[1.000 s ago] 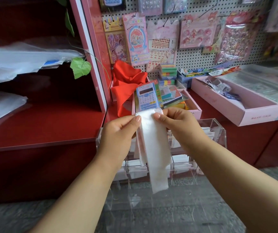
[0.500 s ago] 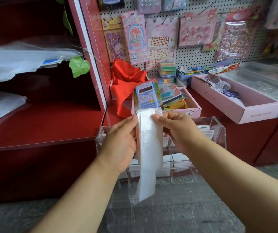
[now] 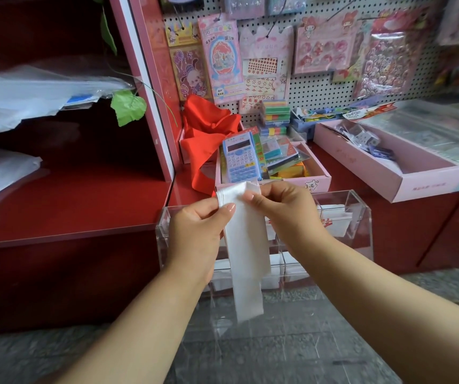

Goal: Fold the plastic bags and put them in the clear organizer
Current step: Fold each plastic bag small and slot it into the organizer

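Mid-fold: your left hand [image 3: 195, 231] and right hand [image 3: 283, 209] both pinch the plastic bag [image 3: 246, 259] strip's top edge. Clear organizer [image 3: 361, 217] sits just behind them. Next, probably fold the hanging tail up.

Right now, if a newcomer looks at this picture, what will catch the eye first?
First, the long white folded plastic bag hanging at centre, pinched at its top by the left hand and the right hand. Behind it stands the clear acrylic organizer; further back lie a bright red cloth and a blue calculator.
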`<state>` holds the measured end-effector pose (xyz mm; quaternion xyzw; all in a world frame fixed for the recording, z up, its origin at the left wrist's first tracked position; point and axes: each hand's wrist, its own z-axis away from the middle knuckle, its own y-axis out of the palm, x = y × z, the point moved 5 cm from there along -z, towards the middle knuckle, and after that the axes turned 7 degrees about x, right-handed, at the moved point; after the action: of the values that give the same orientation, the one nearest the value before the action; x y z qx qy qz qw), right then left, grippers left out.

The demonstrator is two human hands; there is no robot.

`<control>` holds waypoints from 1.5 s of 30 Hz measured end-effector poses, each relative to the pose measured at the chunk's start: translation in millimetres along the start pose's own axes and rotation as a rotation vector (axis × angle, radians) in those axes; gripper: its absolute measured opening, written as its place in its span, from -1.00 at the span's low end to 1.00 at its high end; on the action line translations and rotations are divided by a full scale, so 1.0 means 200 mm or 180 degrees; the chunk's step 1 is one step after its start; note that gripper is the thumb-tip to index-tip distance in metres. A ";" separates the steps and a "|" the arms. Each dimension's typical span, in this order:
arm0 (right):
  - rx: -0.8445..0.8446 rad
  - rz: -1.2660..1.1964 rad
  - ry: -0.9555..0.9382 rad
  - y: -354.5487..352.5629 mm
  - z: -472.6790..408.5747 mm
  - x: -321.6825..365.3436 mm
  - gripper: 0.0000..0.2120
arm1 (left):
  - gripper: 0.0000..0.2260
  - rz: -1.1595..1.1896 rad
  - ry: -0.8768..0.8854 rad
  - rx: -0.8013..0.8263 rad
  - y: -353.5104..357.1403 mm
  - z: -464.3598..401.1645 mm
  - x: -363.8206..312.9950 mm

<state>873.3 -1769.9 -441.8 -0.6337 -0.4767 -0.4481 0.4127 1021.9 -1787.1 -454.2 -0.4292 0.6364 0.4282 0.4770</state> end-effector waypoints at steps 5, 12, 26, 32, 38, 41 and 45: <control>0.0031 0.0081 -0.0016 0.01 0.00 -0.01 -0.68 | -0.83 -0.0269 0.0225 -0.0183 -0.02 0.01 -0.03; 0.0198 -0.1011 0.0298 0.01 -0.01 -0.04 -0.84 | -0.79 -0.0389 0.0338 -0.0177 -0.01 0.03 -0.06; 0.0103 -0.0965 0.0057 0.01 0.01 -0.01 -0.88 | -0.83 -0.0198 0.0357 -0.0240 -0.01 0.03 -0.04; 0.0176 -0.1043 0.0167 0.02 -0.02 -0.03 -0.92 | -0.88 -0.0344 0.0449 -0.0289 -0.01 0.03 -0.04; 0.0252 -0.0759 0.0121 0.02 0.00 -0.01 -0.81 | -0.86 -0.0466 0.0514 -0.0229 -0.02 0.03 -0.04; 0.0288 -0.0715 0.0144 0.02 -0.01 -0.02 -0.82 | -0.89 -0.0426 0.0544 -0.0409 -0.03 0.03 -0.04; 0.0736 -0.0312 0.0536 0.07 0.00 -0.08 -0.74 | -0.80 -0.0619 0.0666 -0.0703 -0.08 0.01 -0.04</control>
<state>884.4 -1775.9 -458.1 -0.5181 -0.5193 -0.4613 0.4991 1039.3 -1787.8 -448.4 -0.5807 0.5871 0.4004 0.3973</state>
